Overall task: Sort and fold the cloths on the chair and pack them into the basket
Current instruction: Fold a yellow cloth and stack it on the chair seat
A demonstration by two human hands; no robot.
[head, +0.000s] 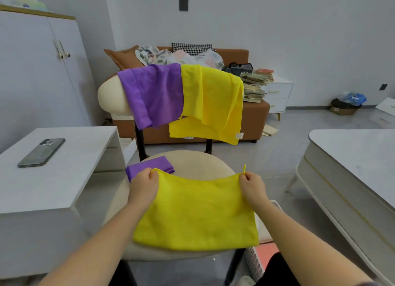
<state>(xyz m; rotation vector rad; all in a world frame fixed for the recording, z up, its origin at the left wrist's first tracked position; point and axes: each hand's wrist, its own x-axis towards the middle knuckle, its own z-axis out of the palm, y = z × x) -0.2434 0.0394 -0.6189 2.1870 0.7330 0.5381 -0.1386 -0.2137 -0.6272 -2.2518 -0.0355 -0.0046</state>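
The left hand [143, 184] pinched the far left corner of a yellow cloth [196, 213] between its thumb and curled fingers [149, 172]. The right hand [253, 186] pinched the far right corner the same way, its fingers [245, 175] clamped just below a small yellow hanging loop [244, 168] that stuck up above them. Between the two sets of fingers the cloth's far edge sagged slightly — the rest lay spread flat toward the person over the cream chair seat [205, 161]. Just beyond the left fingers, close enough that contact could not be told, a folded purple cloth [149, 166] lay on the seat. Farther beyond both hands, over the chair backrest [111, 95], hung a draped purple cloth [154, 93] on the left-finger side and draped yellow cloths [211, 99] on the right-finger side, overlapping at the middle. Below the right forearm a white slatted basket [254, 262] showed only in part. Well to the left of the left fingers, a smartphone [41, 152] lay on a white side table [64, 179].
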